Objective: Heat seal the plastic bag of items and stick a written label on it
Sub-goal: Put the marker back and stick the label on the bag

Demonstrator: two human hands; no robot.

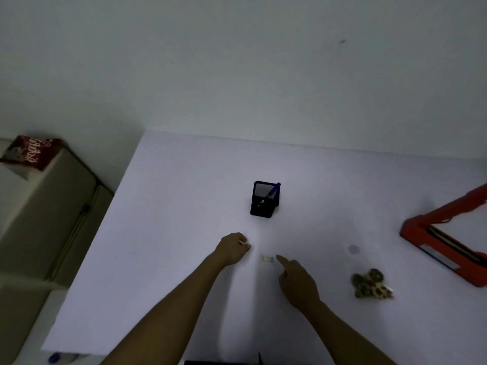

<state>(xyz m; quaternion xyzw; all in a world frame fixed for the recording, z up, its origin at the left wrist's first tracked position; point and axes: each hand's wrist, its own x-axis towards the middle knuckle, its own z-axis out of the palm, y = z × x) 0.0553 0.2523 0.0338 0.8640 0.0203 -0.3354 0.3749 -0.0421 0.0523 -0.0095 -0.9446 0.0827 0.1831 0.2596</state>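
A small pale label lies on the white table between my two hands. My right hand has its index finger stretched out, the tip at the label's right edge. To the left of the label rests my left hand, fingers curled into a loose fist with nothing visible in it. The clear plastic bag of small brown and gold items lies to the right, apart from both hands. A red heat sealer stands open at the right edge. A blue pen stands in a black mesh holder behind the hands.
A beige cabinet stands left of the table with a dark red bag on top. The wall runs along the table's far edge. A blue-capped object shows below the table's front-left corner.
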